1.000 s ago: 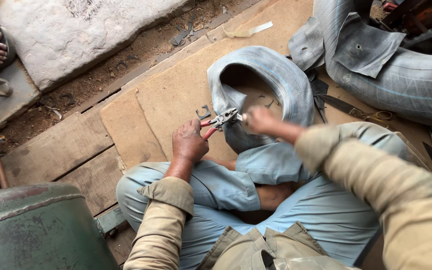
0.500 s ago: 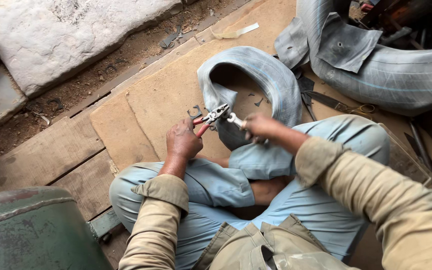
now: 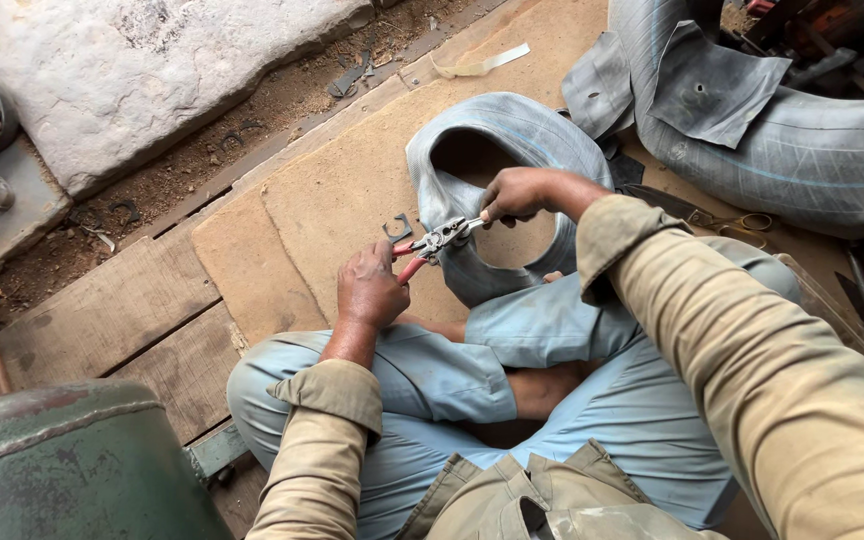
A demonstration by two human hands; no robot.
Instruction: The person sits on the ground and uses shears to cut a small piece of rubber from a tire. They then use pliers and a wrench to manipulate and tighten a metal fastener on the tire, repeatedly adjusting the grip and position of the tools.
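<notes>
Rubber tube [image 3: 512, 150] gripped by right hand [image 3: 517, 195]; left hand [image 3: 370, 288] squeezes red pliers [image 3: 432, 245] on it. Next: firm, steady pull.

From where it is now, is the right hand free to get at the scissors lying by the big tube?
Probably not right away. The right hand is pinching the small piece at the pliers. The scissors lie uncovered on the board beyond the right sleeve, so the way looks open once it lets go.

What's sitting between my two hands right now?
In the head view, red-handled pliers span the gap: left hand holds the handles, right hand is at the jaws' tip, over the grey rubber tube.
</notes>
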